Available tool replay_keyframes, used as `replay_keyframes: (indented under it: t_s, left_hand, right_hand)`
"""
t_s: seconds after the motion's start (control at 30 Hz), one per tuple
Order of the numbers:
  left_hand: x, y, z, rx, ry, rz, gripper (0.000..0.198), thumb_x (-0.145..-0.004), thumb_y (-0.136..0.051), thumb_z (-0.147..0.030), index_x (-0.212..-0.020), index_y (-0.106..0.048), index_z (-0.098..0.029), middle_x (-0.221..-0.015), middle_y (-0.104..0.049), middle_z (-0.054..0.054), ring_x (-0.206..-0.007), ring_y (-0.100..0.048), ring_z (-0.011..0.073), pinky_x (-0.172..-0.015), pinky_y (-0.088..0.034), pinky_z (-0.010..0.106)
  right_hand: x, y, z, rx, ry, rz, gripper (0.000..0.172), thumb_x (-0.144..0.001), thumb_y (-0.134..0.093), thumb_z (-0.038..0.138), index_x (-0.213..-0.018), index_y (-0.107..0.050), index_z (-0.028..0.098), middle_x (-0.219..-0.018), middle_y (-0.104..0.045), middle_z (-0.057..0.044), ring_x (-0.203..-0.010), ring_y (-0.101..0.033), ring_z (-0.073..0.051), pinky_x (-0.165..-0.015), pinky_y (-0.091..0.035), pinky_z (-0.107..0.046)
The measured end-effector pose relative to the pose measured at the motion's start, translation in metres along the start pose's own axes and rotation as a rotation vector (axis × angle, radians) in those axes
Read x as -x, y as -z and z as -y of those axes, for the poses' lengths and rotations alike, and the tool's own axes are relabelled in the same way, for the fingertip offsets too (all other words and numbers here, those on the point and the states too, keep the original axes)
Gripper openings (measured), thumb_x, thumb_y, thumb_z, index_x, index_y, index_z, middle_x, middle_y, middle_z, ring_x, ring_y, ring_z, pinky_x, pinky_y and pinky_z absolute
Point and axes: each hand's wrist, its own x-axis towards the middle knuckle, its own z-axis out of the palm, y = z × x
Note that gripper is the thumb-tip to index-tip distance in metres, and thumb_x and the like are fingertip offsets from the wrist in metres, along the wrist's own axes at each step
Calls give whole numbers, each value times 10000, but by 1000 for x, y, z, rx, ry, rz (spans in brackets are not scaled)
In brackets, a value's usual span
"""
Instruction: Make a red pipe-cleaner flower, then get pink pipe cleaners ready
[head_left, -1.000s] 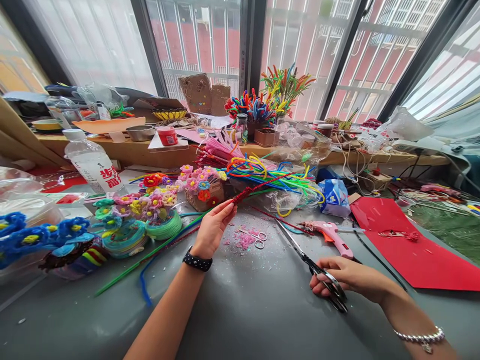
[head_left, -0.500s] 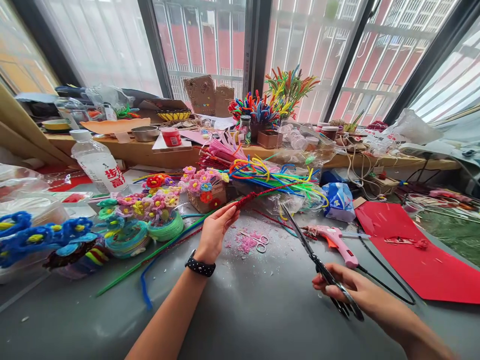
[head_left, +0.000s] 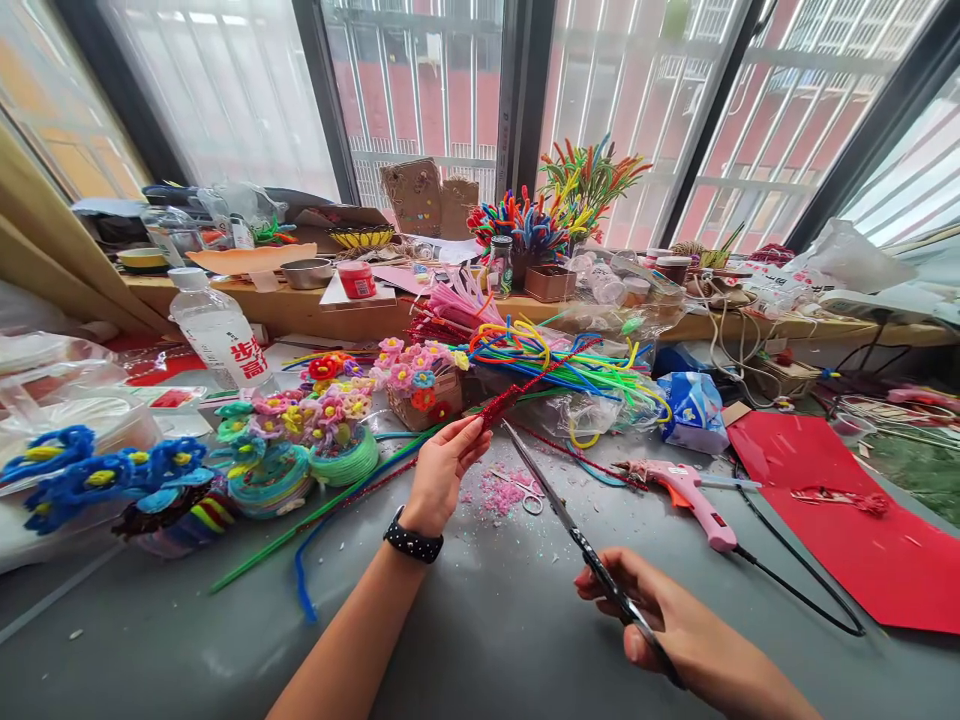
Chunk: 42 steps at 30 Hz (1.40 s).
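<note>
Between the fingertips of my left hand [head_left: 446, 465] is a glittery red pipe cleaner [head_left: 529, 383], bunched near the fingers, with one long end reaching up to the right. My right hand [head_left: 652, 610] grips black-handled scissors [head_left: 574, 530] by the handles. Their blade tips point up and left, close to the bunched red part; whether they touch it I cannot tell. Behind lies a heap of coloured pipe cleaners [head_left: 592, 370] on clear plastic. Under the blades are small scissors [head_left: 532, 497] beside pink clippings [head_left: 501, 492].
A pink glue gun [head_left: 694, 495] with a black cord lies right of the scissors, beside a red sheet [head_left: 832, 530]. Pipe-cleaner flowers [head_left: 330, 400] and a water bottle [head_left: 225, 335] stand at left. A cluttered wooden ledge [head_left: 420, 318] runs along the window.
My right hand has brought the scissors left, so their tips are now close to the red pipe cleaner by my left hand. The whole view has shifted slightly.
</note>
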Motion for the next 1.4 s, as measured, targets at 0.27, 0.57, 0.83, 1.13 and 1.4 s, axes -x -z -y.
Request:
replay_keyframes:
  t_s: [0.27,0.57,0.83,1.13,1.4]
  left_hand:
    - [3,-2,3,-106,-1,69,203,-566,-697,-200,-725,-611,-107,-662,-631,10,-597,-597,85,-636,-473,200]
    - [9,-8,4,-292,-11,119,216,-581,-688,-245,-653,-529,-117,-622,-624,8,-580,-605,102,-595,-465,208]
    - [9,-8,5,-306,-20,107,206,-571,-689,-256,-640,-554,-117,-614,-634,19,-559,-592,97,-584,-466,209]
    - [2,-4,8,-344,-81,68,232,-549,-691,-280,-624,-546,-116,-590,-594,5,-527,-555,88,-546,-453,209]
    - [1,-5,13,-469,-247,62,230,-643,-606,-337,-639,-479,-146,-543,-538,-25,-478,-515,86,-502,-422,211]
  right_hand:
    - [-17,-3,2,-24,57,29,785,-428,-576,707,-980,-419,171,-1109,-470,-134,-1058,-421,-276,-902,-324,-373]
    - [-28,-7,-6,-90,112,20,750,-473,-596,664,-1011,-435,166,-1099,-489,-133,-1019,-459,-251,-872,-358,-356]
    - [-37,-9,1,-91,149,23,654,-464,-633,625,-901,-471,166,-972,-534,-98,-923,-499,-221,-787,-402,-322]
    - [-62,-14,1,-224,103,219,538,-543,-638,533,-865,-518,119,-659,-548,-16,-558,-513,-98,-546,-395,-228]
    - [-69,-25,-7,-102,254,26,497,-605,-525,624,-721,-450,146,-557,-410,37,-483,-388,-65,-483,-314,-197]
